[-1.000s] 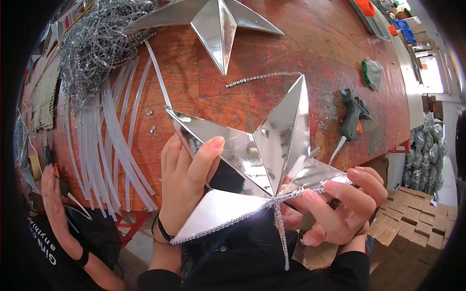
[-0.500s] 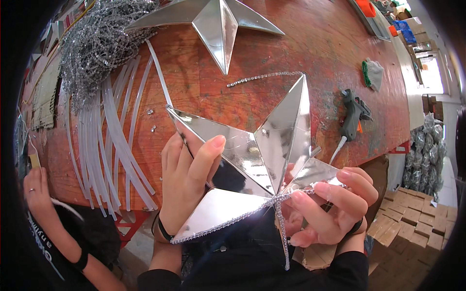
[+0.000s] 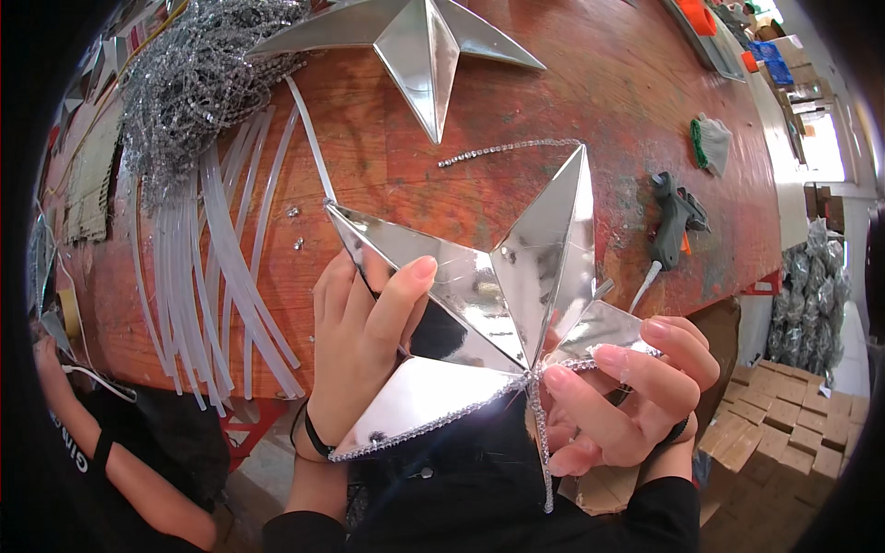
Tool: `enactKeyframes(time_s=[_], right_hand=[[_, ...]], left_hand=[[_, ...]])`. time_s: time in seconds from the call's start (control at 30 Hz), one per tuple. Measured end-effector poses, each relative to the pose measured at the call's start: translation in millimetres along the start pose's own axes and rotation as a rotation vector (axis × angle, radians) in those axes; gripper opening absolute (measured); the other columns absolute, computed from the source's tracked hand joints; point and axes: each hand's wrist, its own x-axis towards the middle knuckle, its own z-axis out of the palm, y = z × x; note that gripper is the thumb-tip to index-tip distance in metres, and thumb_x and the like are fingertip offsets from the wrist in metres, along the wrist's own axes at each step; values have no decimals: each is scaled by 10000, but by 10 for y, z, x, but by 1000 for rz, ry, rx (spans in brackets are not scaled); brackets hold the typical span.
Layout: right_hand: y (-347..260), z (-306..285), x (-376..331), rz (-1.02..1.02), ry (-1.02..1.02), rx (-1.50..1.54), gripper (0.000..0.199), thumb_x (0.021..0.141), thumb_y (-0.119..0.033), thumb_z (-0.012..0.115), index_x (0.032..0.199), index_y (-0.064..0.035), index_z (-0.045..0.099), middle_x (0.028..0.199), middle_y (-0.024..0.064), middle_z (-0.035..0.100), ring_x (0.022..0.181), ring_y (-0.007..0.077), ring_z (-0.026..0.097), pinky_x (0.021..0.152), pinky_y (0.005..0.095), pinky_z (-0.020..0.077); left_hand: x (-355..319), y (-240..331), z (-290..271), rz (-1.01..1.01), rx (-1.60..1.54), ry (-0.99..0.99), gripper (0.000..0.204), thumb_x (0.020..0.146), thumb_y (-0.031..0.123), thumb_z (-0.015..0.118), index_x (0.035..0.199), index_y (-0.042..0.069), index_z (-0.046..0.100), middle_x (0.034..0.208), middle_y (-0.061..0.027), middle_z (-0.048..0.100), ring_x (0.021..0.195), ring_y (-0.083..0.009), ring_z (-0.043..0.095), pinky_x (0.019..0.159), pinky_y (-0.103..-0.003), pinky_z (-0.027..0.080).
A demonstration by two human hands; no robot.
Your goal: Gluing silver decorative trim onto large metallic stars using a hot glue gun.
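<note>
Close in front of me is a mirror-silver five-pointed star (image 3: 461, 263), tilted up toward me. My left hand (image 3: 355, 369) grips it from the left, thumb on the shiny face and fingers behind. A silver bead chain (image 3: 433, 422) follows the lower left point's edge to the centre, down the lowest point, and along the right point. There, my right hand (image 3: 645, 405) pinches the chain against the star, its fingertips closed at the edge. Another short bead strand (image 3: 507, 147) trails from the top point. A pale glue stick (image 3: 313, 147) ends at the left tip.
A heap of bead chain (image 3: 207, 83) and several translucent glue sticks (image 3: 221, 276) lie at the left of the wooden table (image 3: 387, 184). A second star (image 3: 419, 69) rests at the back. A glue gun (image 3: 673, 221) and a glove (image 3: 710, 145) are at the right. Another person's arm (image 3: 129, 479) is at far left.
My right fingers have shifted slightly along the chain beside the centre. My left hand keeps its hold. The other person's hand at far left has moved down and left, toward the picture's rim.
</note>
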Motion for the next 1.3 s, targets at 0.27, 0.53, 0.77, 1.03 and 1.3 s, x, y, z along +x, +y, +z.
enactKeyframes(time_s=[0.27, 0.53, 0.77, 1.03, 1.3], right_hand=[[0, -41, 9, 11, -62, -15, 572, 869, -683, 312, 994, -211, 611, 982, 52, 470, 954, 281, 473, 733, 411, 455], [115, -235, -283, 196, 93, -209, 466, 898, -587, 388, 1048, -164, 512, 997, 78, 449, 920, 253, 465, 710, 377, 447], [15, -406, -444, 292, -158, -279, 424, 947, -465, 332, 982, -159, 624, 1020, 63, 440, 998, 265, 427, 807, 395, 423], [4, -421, -646, 524, -87, -119, 664, 899, -581, 323, 1189, -3, 475, 1076, 138, 419, 1055, 300, 442, 905, 440, 386], [121, -360, -734, 445, -121, -281, 543, 931, -491, 324, 1116, -38, 559, 1096, 134, 402, 1016, 292, 432, 871, 432, 409]], left_hand=[[15, -5, 3, -4, 4, -22, 532, 744, 6, 693, 1218, 147, 497, 1017, -141, 537, 971, -322, 518, 865, -444, 399], [-36, -6, 9, -40, 13, -22, 530, 725, -11, 697, 1196, 141, 507, 996, -135, 537, 980, -329, 510, 869, -447, 398], [-67, -58, 52, -70, -11, -27, 488, 723, -84, 623, 1150, 125, 512, 904, -110, 522, 956, -348, 500, 862, -465, 389], [-126, -77, 45, -202, -29, -125, 480, 753, -116, 539, 1169, 116, 482, 1006, -139, 560, 996, -359, 497, 878, -455, 374], [-89, -182, 128, -137, -79, -118, 446, 777, -78, 539, 1180, 105, 482, 1044, -151, 552, 985, -355, 503, 872, -456, 376]])
